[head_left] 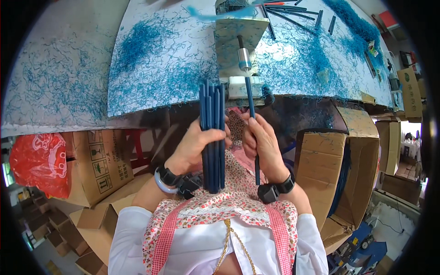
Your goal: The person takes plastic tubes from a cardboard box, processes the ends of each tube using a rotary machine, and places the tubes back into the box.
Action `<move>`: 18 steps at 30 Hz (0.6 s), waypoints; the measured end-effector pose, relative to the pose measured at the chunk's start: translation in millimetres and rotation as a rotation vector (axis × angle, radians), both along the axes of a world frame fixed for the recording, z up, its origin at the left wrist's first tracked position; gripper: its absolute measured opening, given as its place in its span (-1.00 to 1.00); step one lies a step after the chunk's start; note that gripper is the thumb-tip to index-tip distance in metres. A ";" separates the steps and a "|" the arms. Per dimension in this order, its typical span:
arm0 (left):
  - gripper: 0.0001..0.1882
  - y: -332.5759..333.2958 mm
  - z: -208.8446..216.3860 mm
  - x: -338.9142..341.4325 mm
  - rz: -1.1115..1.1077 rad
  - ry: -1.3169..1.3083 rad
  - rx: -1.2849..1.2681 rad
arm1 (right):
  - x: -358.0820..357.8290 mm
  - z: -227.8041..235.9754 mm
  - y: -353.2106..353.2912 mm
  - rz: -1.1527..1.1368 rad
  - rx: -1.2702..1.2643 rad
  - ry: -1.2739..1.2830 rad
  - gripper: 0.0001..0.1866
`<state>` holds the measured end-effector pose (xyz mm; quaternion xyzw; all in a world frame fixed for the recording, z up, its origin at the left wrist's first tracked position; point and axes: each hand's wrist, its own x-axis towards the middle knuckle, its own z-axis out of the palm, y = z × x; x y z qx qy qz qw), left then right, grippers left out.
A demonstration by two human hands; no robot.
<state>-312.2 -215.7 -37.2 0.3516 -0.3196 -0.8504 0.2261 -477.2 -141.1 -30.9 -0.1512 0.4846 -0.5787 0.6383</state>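
Observation:
My left hand (195,145) is wrapped round an upright bundle of dark blue rods (211,160), its thumb across the front. Between the thumb and fingers of my right hand (262,142) is a single dark blue rod (250,96). That rod's upper end meets the tip of a metal chuck (244,58) on a small bench machine (233,32); whether it sits inside the tip I cannot tell. Its lower end hangs below my right palm. A white block (238,87) stands just behind the rod, at the table's near edge.
Curly blue shavings (146,43) cover the white tabletop (183,23). More rods (293,16) lie loose at the back right. An open carton (321,160) with dark rods stands right; another carton (103,160) and a red plastic bag (41,160) are left.

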 end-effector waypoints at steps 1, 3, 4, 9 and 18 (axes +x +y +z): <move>-0.62 4.4 -0.7 -0.6 -0.016 0.026 0.059 | 2.1 0.5 3.5 -0.004 0.000 -0.012 -0.76; -0.62 7.1 2.2 -3.9 -0.022 -0.020 0.065 | 3.6 1.2 6.8 -0.016 -0.003 -0.037 -0.76; -0.62 8.0 4.1 -5.6 -0.029 -0.065 0.072 | 2.5 0.6 3.9 -0.016 -0.003 -0.039 -0.76; -0.66 6.5 6.8 -14.5 0.049 -0.105 -0.128 | -4.8 -2.2 -7.4 -0.005 0.024 0.038 -0.78; -0.72 0.7 -6.5 -49.0 0.083 -0.068 -0.254 | 13.0 -19.5 38.1 -0.044 -0.085 0.809 -0.83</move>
